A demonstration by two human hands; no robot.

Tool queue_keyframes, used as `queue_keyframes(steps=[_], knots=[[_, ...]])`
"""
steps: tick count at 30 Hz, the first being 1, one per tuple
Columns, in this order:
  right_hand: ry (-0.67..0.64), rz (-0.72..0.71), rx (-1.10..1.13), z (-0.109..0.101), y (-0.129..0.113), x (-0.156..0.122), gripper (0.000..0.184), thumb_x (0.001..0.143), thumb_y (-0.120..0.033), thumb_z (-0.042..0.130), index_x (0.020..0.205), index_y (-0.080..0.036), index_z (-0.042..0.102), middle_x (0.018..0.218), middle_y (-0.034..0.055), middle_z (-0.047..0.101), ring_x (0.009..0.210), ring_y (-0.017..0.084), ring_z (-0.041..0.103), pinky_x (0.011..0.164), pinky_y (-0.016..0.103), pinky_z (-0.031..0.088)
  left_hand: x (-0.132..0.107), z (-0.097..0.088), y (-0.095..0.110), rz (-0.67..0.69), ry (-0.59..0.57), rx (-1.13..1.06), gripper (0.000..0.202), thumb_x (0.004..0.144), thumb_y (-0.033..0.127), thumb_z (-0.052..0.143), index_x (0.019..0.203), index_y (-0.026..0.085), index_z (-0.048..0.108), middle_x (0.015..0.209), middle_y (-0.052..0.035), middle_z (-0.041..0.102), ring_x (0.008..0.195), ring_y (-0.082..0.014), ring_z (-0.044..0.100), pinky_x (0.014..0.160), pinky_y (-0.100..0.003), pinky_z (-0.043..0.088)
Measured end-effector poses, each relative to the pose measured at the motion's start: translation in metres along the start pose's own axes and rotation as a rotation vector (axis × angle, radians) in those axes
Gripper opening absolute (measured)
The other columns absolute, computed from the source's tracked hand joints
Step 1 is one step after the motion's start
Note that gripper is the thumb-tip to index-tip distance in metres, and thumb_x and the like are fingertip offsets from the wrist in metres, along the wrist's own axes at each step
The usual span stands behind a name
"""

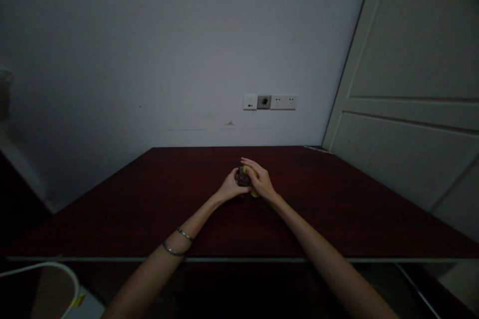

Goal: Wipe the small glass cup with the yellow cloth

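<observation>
Head camera view looks down on a dark red table (pixel 149 209), and both hands meet above the middle of that table, towards its far edge. The left hand (pixel 229 187) comes in from the table's near left, the right hand (pixel 262 183) from its near right, and the two touch. Between them they hold a small object (pixel 243 177), dark with a yellow part showing under the right hand's fingers. It is too small and too dim to tell what it is, or whether it rests on the table or sits just above it.

The right hand's fingers (pixel 250 163) lie pressed together and curl over the top of the small object. The left hand closes on it from the other side, thumb up against it; its other fingers are hidden behind the object, so how they lie cannot be told.

Two thin bracelets (pixel 178 240) ring the left wrist, above the table's near edge. Behind the table's far edge rises a pale wall (pixel 149 60) with a socket strip (pixel 270 102) a little above table height. A pale panelled door (pixel 411 84) stands beyond the table's far right corner. Below the table's near left corner shows a white rim (pixel 71 279).
</observation>
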State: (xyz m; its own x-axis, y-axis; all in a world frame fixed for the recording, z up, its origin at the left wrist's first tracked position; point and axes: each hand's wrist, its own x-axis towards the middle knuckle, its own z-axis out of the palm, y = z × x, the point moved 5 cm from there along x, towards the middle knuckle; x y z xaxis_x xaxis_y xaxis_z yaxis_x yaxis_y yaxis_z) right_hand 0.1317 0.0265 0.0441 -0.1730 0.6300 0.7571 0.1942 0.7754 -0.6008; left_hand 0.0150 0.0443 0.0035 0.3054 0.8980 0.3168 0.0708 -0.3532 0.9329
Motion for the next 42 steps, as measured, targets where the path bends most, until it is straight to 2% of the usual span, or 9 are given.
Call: queue_keyframes(steps=[4, 7, 12, 19, 25, 30, 34, 38, 42], knots=[[0.069, 0.15, 0.16, -0.003, 0.016, 0.003, 0.039, 0.086, -0.043, 0.038, 0.11, -0.02, 0.059, 0.117, 0.0069, 0.059, 0.109, 0.02, 0.053, 0.096, 0.037, 0.038, -0.003, 0.003, 0.011, 0.065, -0.05, -0.001, 0.071, 0.049, 0.017, 0.077, 0.112, 0.013, 0.043, 0.1, -0.0092, 0.059, 0.09, -0.0189, 0.058, 0.078, -0.03, 0.048], [0.088, 0.184, 0.189, -0.003, 0.02, 0.004, 0.038, 0.084, -0.043, 0.04, 0.107, -0.02, 0.06, 0.115, 0.0073, 0.06, 0.107, 0.02, 0.054, 0.095, 0.037, 0.04, -0.004, 0.004, 0.014, 0.063, -0.069, -0.02, 0.069, 0.05, 0.019, 0.077, 0.11, 0.013, 0.045, 0.1, -0.0098, 0.059, 0.089, -0.0192, 0.059, 0.078, -0.031, 0.048], [0.096, 0.038, 0.039, -0.004, 0.003, -0.001, 0.033, 0.084, -0.039, 0.044, 0.106, -0.023, 0.061, 0.117, 0.0058, 0.059, 0.112, 0.02, 0.051, 0.099, 0.038, 0.036, 0.0, 0.0, 0.005, 0.015, -0.024, 0.015, 0.062, 0.049, 0.022, 0.077, 0.104, 0.011, 0.05, 0.092, -0.0085, 0.062, 0.081, -0.0182, 0.059, 0.071, -0.029, 0.049], [-0.071, -0.167, -0.151, 0.002, -0.017, -0.009, 0.032, 0.083, -0.031, 0.047, 0.112, -0.027, 0.058, 0.123, 0.0025, 0.054, 0.125, 0.021, 0.036, 0.104, 0.044, 0.028, 0.002, -0.005, 0.0, 0.063, 0.011, 0.056, 0.055, 0.054, 0.019, 0.072, 0.105, 0.011, 0.052, 0.083, -0.0041, 0.062, 0.071, -0.0133, 0.057, 0.065, -0.024, 0.047], [0.056, 0.066, 0.058, -0.005, 0.007, 0.001, 0.032, 0.084, -0.039, 0.042, 0.103, -0.024, 0.063, 0.114, 0.0042, 0.061, 0.111, 0.02, 0.052, 0.099, 0.04, 0.036, -0.004, 0.0, 0.014, 0.095, -0.02, 0.087, 0.07, 0.049, 0.019, 0.077, 0.113, 0.013, 0.049, 0.099, -0.0082, 0.062, 0.089, -0.0192, 0.058, 0.081, -0.03, 0.046], [0.077, 0.256, 0.162, -0.008, 0.019, 0.004, 0.037, 0.083, -0.043, 0.041, 0.101, -0.02, 0.065, 0.106, 0.0054, 0.065, 0.098, 0.021, 0.058, 0.09, 0.037, 0.044, -0.008, 0.006, 0.02, 0.076, -0.078, 0.012, 0.069, 0.05, 0.021, 0.077, 0.112, 0.012, 0.049, 0.105, -0.0109, 0.06, 0.094, -0.021, 0.059, 0.083, -0.032, 0.046], [0.096, 0.092, 0.04, -0.009, 0.001, 0.002, 0.033, 0.085, -0.038, 0.041, 0.104, -0.023, 0.063, 0.112, 0.004, 0.062, 0.108, 0.02, 0.054, 0.097, 0.037, 0.038, -0.006, 0.004, 0.016, 0.065, -0.055, 0.064, 0.062, 0.052, 0.024, 0.076, 0.108, 0.011, 0.053, 0.097, -0.009, 0.063, 0.086, -0.0194, 0.06, 0.077, -0.029, 0.047], [-0.047, -0.106, -0.129, -0.004, -0.02, -0.003, 0.029, 0.084, -0.033, 0.045, 0.106, -0.026, 0.062, 0.117, 0.0024, 0.059, 0.119, 0.021, 0.045, 0.101, 0.043, 0.033, -0.004, 0.0, 0.011, 0.094, -0.025, 0.16, 0.055, 0.054, 0.022, 0.073, 0.105, 0.011, 0.054, 0.09, -0.0062, 0.064, 0.078, -0.0168, 0.059, 0.07, -0.026, 0.047], [-0.119, -0.147, -0.135, -0.003, -0.021, -0.001, 0.027, 0.083, -0.032, 0.047, 0.103, -0.027, 0.064, 0.114, 0.0016, 0.061, 0.117, 0.021, 0.046, 0.101, 0.043, 0.033, -0.005, -0.001, 0.011, 0.135, -0.005, 0.227, 0.052, 0.055, 0.023, 0.073, 0.103, 0.012, 0.055, 0.089, -0.006, 0.064, 0.078, -0.0168, 0.058, 0.07, -0.025, 0.046]])
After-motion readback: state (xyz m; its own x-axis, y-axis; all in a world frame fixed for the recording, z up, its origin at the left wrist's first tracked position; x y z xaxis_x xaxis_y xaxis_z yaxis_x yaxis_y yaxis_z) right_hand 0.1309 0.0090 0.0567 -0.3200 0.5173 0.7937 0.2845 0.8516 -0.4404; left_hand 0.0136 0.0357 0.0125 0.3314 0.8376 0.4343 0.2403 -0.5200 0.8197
